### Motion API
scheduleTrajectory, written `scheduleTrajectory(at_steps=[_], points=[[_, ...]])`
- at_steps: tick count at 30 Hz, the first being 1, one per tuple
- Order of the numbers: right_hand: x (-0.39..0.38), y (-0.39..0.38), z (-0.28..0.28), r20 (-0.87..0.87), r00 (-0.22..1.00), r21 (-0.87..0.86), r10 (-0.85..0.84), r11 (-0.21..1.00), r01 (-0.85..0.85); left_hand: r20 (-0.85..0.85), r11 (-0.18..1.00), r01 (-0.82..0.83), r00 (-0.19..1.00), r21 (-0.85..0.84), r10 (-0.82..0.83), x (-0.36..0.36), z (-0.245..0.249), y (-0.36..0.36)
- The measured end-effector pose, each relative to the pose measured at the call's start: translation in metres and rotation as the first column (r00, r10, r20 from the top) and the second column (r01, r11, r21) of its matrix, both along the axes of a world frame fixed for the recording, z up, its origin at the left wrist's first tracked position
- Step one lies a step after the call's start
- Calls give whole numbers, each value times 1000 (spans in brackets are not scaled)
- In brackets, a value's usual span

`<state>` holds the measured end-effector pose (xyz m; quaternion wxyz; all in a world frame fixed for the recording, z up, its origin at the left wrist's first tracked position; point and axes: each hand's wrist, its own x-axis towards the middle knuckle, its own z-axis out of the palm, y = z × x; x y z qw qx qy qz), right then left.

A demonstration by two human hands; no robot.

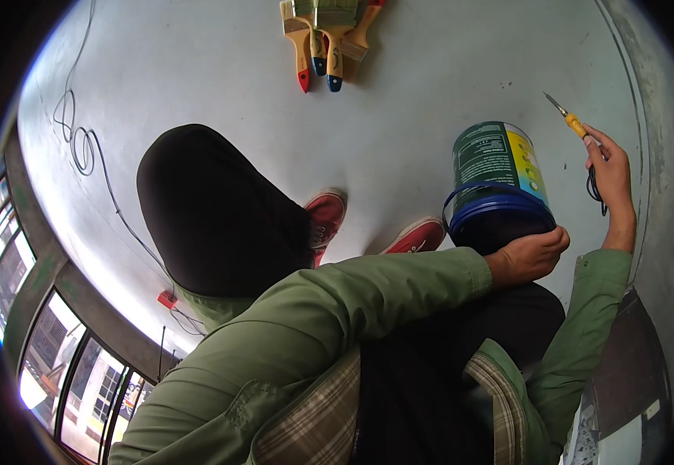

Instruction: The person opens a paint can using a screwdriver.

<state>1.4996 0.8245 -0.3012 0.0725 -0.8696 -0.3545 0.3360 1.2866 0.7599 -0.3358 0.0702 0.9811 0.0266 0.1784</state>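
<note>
Left hand is curling its fingers tight over the blue rim of the paint can, which is sitting on the grey floor beside the red shoes. Its green-and-yellow label is showing print too small to read. Right hand is pinching a yellow-handled screwdriver.

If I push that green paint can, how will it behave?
The paint can looks rigid, probably won't flex. Upright on its flat base, it should slide, not roll. The left hand on its rim likely steadies it.
</note>
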Motion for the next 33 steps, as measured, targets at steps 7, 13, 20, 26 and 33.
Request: scheduleTrajectory(at_steps=[7,13,20,26,33], points=[[-1,2,1,3,1000,-1,5,1000,-5,53,999,35,998,14,-36,-2,-6,-13],[2,0,-3,3,1000,-2,15,1000,-15,81,999,-11,997,36,8,1,-8,-15],[3,-2,-2,-2,1000,7,-12,1000,12,64,1000,-8,998,8,7,13,-17,-17],[11,-10,-9,-9,999,63,-36,997,37,-4,977,-100,995,-189,101,34,-25,36],[13,-14,-17,-3,995,109,-99,989,98,-295,955,-129,955,-267,46,48,-40,140]])
